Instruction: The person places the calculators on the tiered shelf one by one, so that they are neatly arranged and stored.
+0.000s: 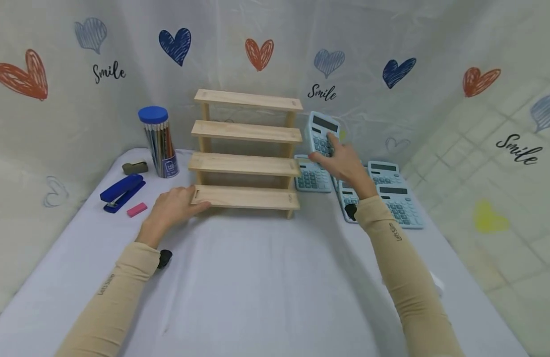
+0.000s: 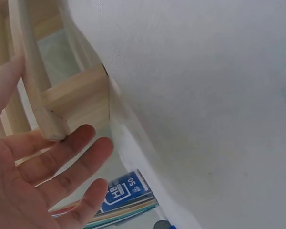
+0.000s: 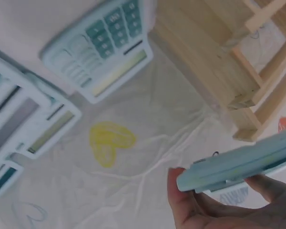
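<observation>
Right grip (image 1: 343,162): pinching pale-blue calculator (image 1: 323,131) between thumb and fingers
Left grip (image 1: 174,206): holding wooden rack's (image 1: 248,197) lower-left corner
Calculator: hanging right of rack
Hazard: possibly slipping if pinching loosely, knocking calculator beneath (image 1: 313,177)

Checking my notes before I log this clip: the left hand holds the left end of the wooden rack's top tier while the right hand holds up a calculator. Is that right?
Not quite. The head view shows the left hand at the left end of the wooden rack's bottom tier, not the top. The right hand does hold up a calculator.
</observation>
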A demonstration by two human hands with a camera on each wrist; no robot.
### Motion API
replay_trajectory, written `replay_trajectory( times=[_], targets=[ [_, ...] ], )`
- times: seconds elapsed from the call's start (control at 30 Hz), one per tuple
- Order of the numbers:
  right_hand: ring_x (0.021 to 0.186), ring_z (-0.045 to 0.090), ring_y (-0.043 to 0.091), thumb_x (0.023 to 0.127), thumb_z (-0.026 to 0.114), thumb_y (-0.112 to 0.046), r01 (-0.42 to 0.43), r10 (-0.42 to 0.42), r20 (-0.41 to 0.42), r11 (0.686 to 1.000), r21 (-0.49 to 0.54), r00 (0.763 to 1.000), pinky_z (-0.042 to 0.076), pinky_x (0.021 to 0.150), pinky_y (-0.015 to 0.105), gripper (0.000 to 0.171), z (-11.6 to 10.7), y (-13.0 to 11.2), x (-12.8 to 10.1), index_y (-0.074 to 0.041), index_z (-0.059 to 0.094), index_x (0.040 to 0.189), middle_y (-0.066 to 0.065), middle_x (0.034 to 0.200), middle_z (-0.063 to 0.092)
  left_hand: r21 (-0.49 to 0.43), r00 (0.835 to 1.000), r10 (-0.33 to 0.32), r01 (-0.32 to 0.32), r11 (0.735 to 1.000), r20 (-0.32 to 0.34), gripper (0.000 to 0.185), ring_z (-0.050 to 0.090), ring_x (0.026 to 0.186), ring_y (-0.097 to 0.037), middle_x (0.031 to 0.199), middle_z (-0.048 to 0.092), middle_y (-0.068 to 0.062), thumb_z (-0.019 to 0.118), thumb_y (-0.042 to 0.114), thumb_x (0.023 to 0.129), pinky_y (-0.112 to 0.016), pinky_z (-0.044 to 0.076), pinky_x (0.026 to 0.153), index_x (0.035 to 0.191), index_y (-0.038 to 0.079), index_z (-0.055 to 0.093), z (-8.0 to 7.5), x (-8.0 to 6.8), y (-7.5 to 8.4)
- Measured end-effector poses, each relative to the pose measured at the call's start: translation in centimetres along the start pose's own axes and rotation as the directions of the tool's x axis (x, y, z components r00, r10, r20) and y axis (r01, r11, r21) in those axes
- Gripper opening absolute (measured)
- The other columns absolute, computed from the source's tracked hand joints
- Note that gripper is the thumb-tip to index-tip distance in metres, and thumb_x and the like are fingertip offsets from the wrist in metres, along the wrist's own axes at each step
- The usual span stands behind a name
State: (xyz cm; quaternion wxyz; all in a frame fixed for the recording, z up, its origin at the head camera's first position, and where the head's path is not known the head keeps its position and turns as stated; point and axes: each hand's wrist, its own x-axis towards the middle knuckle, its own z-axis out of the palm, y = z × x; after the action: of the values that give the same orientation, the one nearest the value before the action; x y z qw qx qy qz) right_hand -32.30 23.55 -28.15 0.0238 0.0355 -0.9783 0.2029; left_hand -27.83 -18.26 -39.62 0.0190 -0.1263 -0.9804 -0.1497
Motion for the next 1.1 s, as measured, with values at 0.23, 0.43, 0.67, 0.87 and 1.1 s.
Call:
replay_trajectory(
  times=[0.23, 0.43, 0.67, 0.87, 1.1],
  targets=[
    [0.147, 0.023, 0.053, 0.088, 0.044, -0.070, 0.029, -0.034, -0.090, 0.998, -0.060, 0.995, 0.025, 0.115, 0.069, 0.096, -1.0, -2.8, 4.6, -0.022, 0.010, 0.163, 0.035, 0.160, 0.019, 0.002, 0.999, -0.025, 0.025, 1.000, 0.025, 0.076, 0.059, 0.079, -0.028, 0.105, 0.067, -0.022, 0.062, 0.059, 0.092, -0.050, 0.051, 0.071, 0.133, -0.005, 0.055, 0.6, 0.0, 0.6],
    [0.143, 0.031, 0.052, 0.088, 0.042, -0.069, 0.078, -0.105, -0.127, 0.976, -0.203, 0.986, 0.018, 0.119, 0.064, 0.094, -1.1, -4.7, 7.7, -0.013, 0.021, 0.161, 0.035, 0.153, 0.036, -0.003, 1.000, 0.000, 0.000, 1.000, 0.005, 0.070, 0.054, 0.070, -0.024, 0.084, 0.062, -0.014, 0.065, 0.058, 0.091, -0.041, 0.045, 0.058, 0.125, -0.003, 0.060, 1.3, 0.0, 1.4],
    [0.134, 0.042, 0.048, 0.086, 0.041, -0.075, 0.104, -0.143, -0.127, 0.956, -0.274, 0.982, 0.018, 0.119, 0.059, 0.097, -0.4, -8.3, 10.2, -0.012, 0.028, 0.158, 0.033, 0.143, 0.049, 0.010, 0.999, -0.023, 0.024, 1.000, -0.028, 0.067, 0.049, 0.065, -0.021, 0.071, 0.047, -0.005, 0.068, 0.058, 0.089, -0.035, 0.037, 0.053, 0.120, -0.001, 0.063, 0.7, -0.1, 1.1],
    [0.148, 0.022, 0.052, 0.082, 0.023, -0.092, 0.070, -0.093, -0.067, 0.954, -0.290, 0.993, 0.014, 0.122, 0.060, 0.109, 0.4, -11.3, 11.9, -0.020, 0.011, 0.163, 0.037, 0.158, 0.025, 0.009, 0.999, -0.027, 0.027, 1.000, -0.035, 0.061, 0.047, 0.064, -0.019, 0.069, 0.040, -0.002, 0.068, 0.058, 0.088, -0.033, 0.035, 0.052, 0.110, 0.002, 0.064, 0.4, -0.1, 0.6],
    [0.150, 0.018, 0.047, 0.086, 0.028, -0.088, 0.145, -0.147, 0.011, 0.955, -0.261, 0.989, 0.017, 0.122, 0.059, 0.099, 1.8, -14.6, 13.2, -0.028, 0.011, 0.163, 0.034, 0.161, 0.019, 0.026, 0.999, -0.027, 0.027, 0.999, -0.028, 0.064, 0.049, 0.065, -0.020, 0.070, 0.046, -0.004, 0.067, 0.058, 0.089, -0.034, 0.037, 0.054, 0.114, 0.000, 0.064, 0.1, 0.2, 0.1]
  ],
)
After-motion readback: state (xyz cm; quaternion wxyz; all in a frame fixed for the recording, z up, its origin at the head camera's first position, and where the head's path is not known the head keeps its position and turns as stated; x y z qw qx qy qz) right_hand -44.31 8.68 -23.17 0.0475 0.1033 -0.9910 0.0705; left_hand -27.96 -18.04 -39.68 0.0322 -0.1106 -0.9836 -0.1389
